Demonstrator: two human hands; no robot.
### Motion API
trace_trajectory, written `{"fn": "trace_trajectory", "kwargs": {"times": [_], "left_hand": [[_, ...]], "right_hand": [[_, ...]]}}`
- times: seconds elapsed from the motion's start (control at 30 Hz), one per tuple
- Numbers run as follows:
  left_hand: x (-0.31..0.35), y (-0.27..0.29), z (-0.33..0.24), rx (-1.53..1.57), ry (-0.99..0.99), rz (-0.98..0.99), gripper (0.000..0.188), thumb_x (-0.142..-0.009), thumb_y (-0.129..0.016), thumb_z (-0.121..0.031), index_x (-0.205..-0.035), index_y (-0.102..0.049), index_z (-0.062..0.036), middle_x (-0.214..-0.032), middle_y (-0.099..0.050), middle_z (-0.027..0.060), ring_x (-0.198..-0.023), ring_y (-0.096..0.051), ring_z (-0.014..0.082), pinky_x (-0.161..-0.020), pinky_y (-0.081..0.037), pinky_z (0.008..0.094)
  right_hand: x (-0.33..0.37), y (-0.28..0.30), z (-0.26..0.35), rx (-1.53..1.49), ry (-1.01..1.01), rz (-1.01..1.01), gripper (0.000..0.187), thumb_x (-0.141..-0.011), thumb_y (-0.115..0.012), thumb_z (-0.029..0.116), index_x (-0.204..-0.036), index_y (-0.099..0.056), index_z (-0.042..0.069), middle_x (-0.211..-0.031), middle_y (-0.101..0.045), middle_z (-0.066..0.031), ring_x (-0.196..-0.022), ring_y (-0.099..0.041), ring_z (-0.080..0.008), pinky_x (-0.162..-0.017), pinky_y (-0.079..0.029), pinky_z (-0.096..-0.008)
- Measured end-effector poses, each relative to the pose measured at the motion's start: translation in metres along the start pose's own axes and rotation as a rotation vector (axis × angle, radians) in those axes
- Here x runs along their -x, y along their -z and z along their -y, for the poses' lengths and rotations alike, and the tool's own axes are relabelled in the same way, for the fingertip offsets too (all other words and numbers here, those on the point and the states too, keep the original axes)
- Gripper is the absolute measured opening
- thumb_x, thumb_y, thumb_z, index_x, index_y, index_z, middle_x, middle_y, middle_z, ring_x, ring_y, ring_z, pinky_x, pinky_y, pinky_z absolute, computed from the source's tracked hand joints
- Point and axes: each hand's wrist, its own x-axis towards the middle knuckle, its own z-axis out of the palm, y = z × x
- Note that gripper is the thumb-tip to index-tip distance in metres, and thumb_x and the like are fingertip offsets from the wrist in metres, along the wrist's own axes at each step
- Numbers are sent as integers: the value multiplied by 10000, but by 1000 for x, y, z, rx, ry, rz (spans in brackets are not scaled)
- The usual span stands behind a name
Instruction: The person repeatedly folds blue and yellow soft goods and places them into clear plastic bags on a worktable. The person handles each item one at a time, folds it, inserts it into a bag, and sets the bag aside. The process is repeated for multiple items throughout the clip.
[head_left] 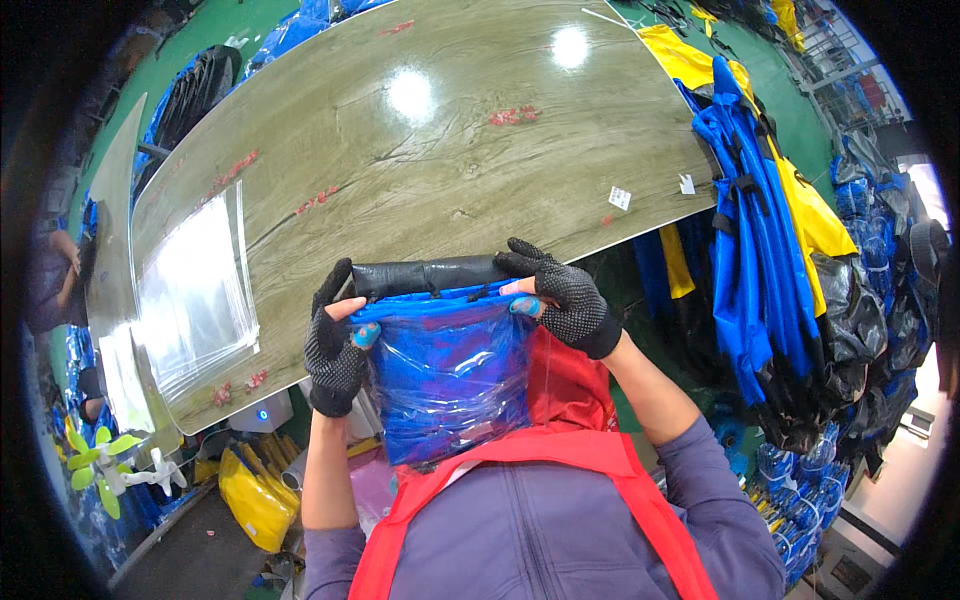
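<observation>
Blue bundle [440,350] in clear film [470,395] sits at near edge of table [440,215]. Film already around blue body; whether black roll [430,276] along top is covered, cannot tell, so what remains looks unclear. Clear plastic sleeves [195,290] lie on table's left end. Left hand [335,350] at table edge: wrist upright, thumb and fingers clamped on bundle's top left corner. Right hand [570,300] near same edge: slanting inward, clamped on top right corner.
</observation>
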Motion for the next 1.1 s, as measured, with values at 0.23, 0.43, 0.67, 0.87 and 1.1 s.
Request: {"fn": "trace_trajectory", "kwargs": {"times": [0.23,0.43,0.67,0.87,1.1], "left_hand": [[-12,-12,-14,-195,-2,-95,144,-842,-679,-156,-903,-656,-27,-1322,-490,171,-1122,-533,244,-951,-413,358],[-19,-16,-12,-147,19,-169,120,-836,-691,-140,-821,-650,-28,-1254,-543,136,-1016,-554,190,-895,-429,333],[-28,-15,-9,-22,97,-221,135,-825,-708,-121,-744,-632,-45,-1194,-584,126,-971,-558,155,-863,-431,298],[-17,-40,-20,86,85,-126,356,-790,-764,-178,-1049,-573,-25,-1237,-558,142,-1027,-559,180,-924,-431,330],[22,-54,-46,46,512,227,725,-767,-765,-372,-1337,-484,-22,-1250,-579,150,-1177,-526,219,-1020,-393,366]], "right_hand": [[-11,-6,2,37,-4,-85,235,-928,-595,222,-1024,-671,21,-1029,-688,-135,-944,-667,-246,-843,-509,-342],[-11,-13,2,145,-91,-209,229,-937,-583,205,-987,-675,2,-867,-699,-133,-770,-680,-223,-725,-520,-308],[-30,-8,6,117,-176,-240,231,-894,-639,247,-904,-674,19,-806,-676,-165,-750,-679,-251,-688,-519,-330],[-52,-5,47,449,177,46,741,-729,-764,469,-1257,-523,8,-1073,-649,-214,-1000,-642,-342,-867,-495,-383],[-57,-11,60,368,-190,311,781,-692,-744,563,-1196,-535,3,-990,-652,-230,-944,-649,-383,-815,-509,-406]]}}
